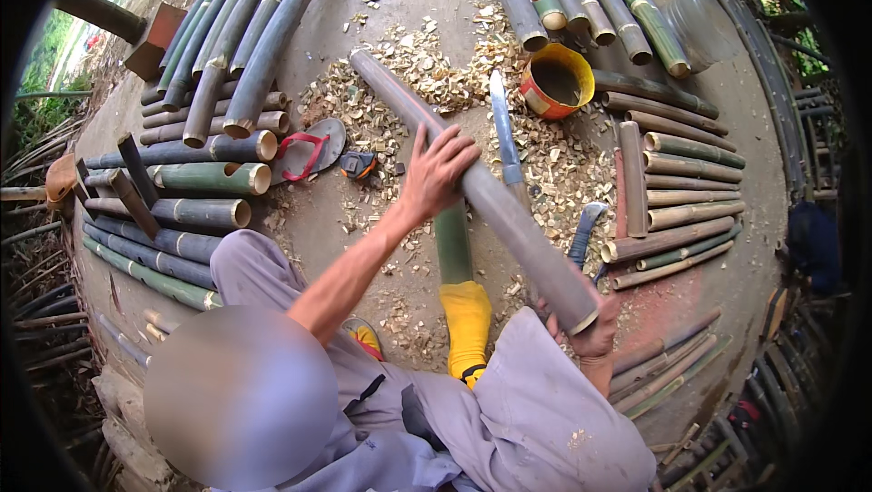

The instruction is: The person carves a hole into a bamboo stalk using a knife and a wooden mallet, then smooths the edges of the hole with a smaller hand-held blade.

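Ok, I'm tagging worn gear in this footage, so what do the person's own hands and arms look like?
The left hand and the right hand are bare, with no glove or watch visible. The left forearm is uncovered; only a short bare stretch of the right forearm shows. Whether sleeves start higher up can't be told.

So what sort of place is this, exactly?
Most likely a bamboo workshop: rows of cut bamboo poles lie on both sides, pale chips are strewn about, and a long blade lies among them, near the bamboo tube being held.
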A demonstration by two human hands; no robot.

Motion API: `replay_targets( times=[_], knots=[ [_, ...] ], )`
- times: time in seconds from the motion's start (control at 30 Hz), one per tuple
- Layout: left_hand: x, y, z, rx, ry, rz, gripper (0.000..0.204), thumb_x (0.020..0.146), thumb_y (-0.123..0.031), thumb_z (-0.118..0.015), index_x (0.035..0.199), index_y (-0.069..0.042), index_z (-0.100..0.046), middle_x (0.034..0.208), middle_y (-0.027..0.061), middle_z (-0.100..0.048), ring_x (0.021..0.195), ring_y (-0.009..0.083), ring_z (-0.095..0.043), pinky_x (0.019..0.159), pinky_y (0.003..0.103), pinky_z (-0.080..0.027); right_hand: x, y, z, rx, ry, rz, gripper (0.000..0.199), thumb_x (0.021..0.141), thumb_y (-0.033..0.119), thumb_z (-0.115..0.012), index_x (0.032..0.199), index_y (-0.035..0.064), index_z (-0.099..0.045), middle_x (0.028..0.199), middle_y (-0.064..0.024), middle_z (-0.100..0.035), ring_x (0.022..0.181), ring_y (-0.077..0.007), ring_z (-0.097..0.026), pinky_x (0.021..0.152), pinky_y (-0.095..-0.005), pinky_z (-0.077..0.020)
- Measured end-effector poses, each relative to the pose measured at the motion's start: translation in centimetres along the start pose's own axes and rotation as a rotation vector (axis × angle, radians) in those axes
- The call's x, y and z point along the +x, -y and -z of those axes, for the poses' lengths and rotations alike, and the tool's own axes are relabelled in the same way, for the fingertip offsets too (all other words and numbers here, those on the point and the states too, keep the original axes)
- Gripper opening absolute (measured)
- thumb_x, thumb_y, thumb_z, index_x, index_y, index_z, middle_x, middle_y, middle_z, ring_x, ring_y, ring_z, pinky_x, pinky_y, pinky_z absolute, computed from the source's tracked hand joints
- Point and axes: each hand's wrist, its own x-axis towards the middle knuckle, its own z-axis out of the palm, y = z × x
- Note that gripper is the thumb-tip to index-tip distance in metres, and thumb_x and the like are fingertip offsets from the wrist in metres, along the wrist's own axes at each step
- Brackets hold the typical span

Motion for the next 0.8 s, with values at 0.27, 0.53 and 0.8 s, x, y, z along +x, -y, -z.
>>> replay_targets(
  times=[0.27,0.53,0.8],
  knots=[
    [16.8,0.6,12.6,-0.151,-0.627,-0.113,0.057,0.058,-0.029,-0.084,0.101,-0.005,-0.054,0.081,0.014,-0.064,0.071,0.0261,-0.067,0.064,0.034,-0.055,-0.8,-2.0,5.9,-0.335,-0.582,0.221,0.049,0.087,0.026,-0.06,0.127,0.0018,-0.046,0.089,-0.0134,-0.063,0.066,-0.0177,-0.061,0.05,-0.0269,-0.0526],
    [16.7,-3.1,21.1,-0.719,-0.684,0.144,0.034,0.08,-0.02,-0.065,0.104,0.001,-0.051,0.076,0.0032,-0.057,0.065,0.0103,-0.055,0.057,0.025,-0.044,-0.2,-9.4,5.2,-0.589,-0.478,-0.064,0.045,0.08,0.005,-0.066,0.122,-0.0025,-0.05,0.085,-0.0087,-0.063,0.069,-0.0112,-0.06,0.057,-0.0236,-0.0505],
    [16.0,-3.8,18.3,-0.713,-0.85,0.144,0.055,0.072,-0.006,-0.076,0.114,0.0,-0.041,0.087,0.0071,-0.054,0.065,0.0106,-0.055,0.054,0.021,-0.048,-0.1,-9.2,4.8,-0.952,-0.462,-0.054,0.042,0.079,0.01,-0.065,0.119,-0.0007,-0.055,0.081,-0.0093,-0.065,0.069,-0.0138,-0.062,0.062,-0.0281,-0.0508]
  ],
)
